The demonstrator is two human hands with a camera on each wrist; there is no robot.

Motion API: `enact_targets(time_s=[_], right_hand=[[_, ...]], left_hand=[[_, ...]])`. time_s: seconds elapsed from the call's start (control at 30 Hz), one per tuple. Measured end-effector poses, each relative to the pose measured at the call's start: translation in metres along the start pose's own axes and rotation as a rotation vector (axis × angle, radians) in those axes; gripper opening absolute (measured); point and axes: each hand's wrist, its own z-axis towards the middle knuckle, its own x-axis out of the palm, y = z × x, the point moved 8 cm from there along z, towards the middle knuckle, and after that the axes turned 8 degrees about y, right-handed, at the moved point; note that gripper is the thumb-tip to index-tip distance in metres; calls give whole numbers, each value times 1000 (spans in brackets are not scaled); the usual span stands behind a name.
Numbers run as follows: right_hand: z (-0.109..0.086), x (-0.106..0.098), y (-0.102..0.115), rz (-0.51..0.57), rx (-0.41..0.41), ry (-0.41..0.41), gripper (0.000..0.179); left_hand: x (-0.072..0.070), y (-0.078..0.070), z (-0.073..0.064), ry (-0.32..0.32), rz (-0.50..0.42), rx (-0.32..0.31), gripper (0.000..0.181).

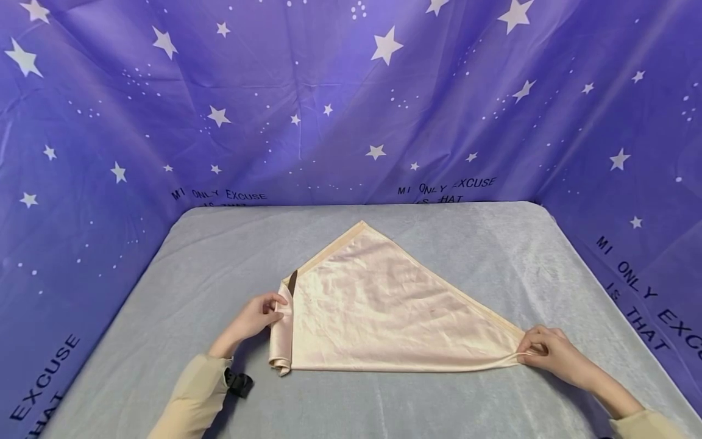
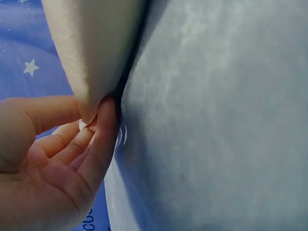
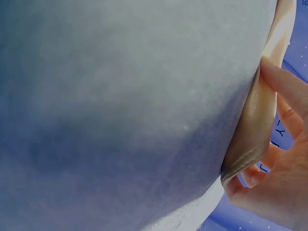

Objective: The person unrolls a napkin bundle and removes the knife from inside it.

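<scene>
A pale pink satin cloth (image 1: pixel 384 311) with a cream border lies spread on the table, its upper edges rising to a point at the back. Its left end is turned over into a narrow upright fold (image 1: pixel 281 335). A dark, narrow, pointed shape (image 1: pixel 293 283) shows at the top of that fold. My left hand (image 1: pixel 255 314) pinches the fold's outer side between thumb and fingers; the left wrist view shows the cloth (image 2: pixel 94 48) running down into that pinch. At the far right, my right hand (image 1: pixel 556 356) pinches the cloth's gathered corner, whose stitched hem (image 3: pixel 243 161) shows in the right wrist view.
A grey velvety cover (image 1: pixel 455 402) lies over the table. Purple curtains (image 1: pixel 329 140) with white stars and black lettering hang behind it and on both sides. A small black device (image 1: pixel 239 384) sits at the left wrist by the sleeve.
</scene>
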Motion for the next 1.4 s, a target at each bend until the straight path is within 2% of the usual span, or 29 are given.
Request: enact_targets(time_s=[0.37, 0.53, 0.83, 0.97, 1.07, 1.1, 1.2, 1.3, 1.33, 1.4], right_hand=[[0, 0, -1, 1, 52, 22, 28], [0, 1, -2, -14, 68, 33, 27], [1, 0, 1, -9, 20, 23, 30], [1, 0, 1, -8, 20, 26, 29], [1, 1, -1, -2, 47, 37, 27], [0, 1, -2, -4, 59, 38, 27], [-1, 1, -4, -5, 81, 35, 26], [-1, 1, -4, -13, 76, 27, 26], [-1, 1, -4, -14, 75, 22, 27], [-1, 1, -4, -18, 69, 14, 28]], left_hand=[[-8, 5, -8, -8, -40, -15, 23], [-11, 7, -9, -25, 6, -13, 22], [-12, 2, -10, -31, 104, -25, 20], [-12, -2, -11, -41, 122, 8, 17], [-14, -10, -13, -60, 128, 70, 13], [-14, -15, -14, -68, 130, 113, 11], [-13, -24, -15, -71, 142, 141, 9], [-9, -26, -14, -55, 188, 90, 7], [-8, -25, -14, -46, 210, 47, 7], [-4, -27, -14, -33, 251, 27, 7]])
